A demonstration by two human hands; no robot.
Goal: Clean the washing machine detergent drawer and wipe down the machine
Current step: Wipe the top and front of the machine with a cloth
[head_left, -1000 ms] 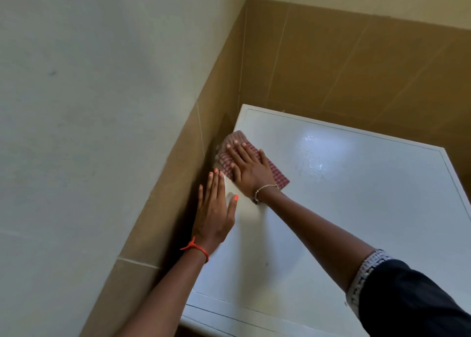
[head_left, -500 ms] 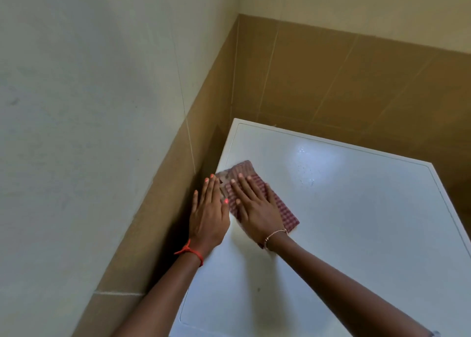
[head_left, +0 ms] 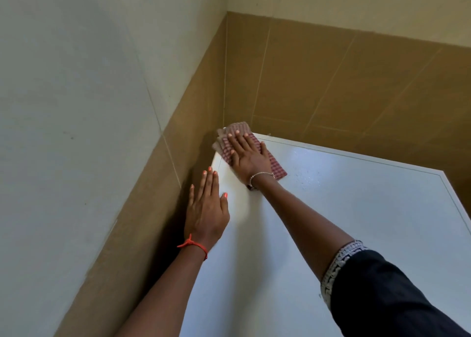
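Right hand (head_left: 248, 158), fingers straight, presses red checked cloth (head_left: 276, 169) onto white machine top (head_left: 356, 222) at far-left corner; left hand (head_left: 206, 209) flat, fingers extended, on top's left edge.

Glossy smooth white machine top (head_left: 356, 222), woven checked cloth (head_left: 276, 168), matt brown wall tiles (head_left: 331, 81)
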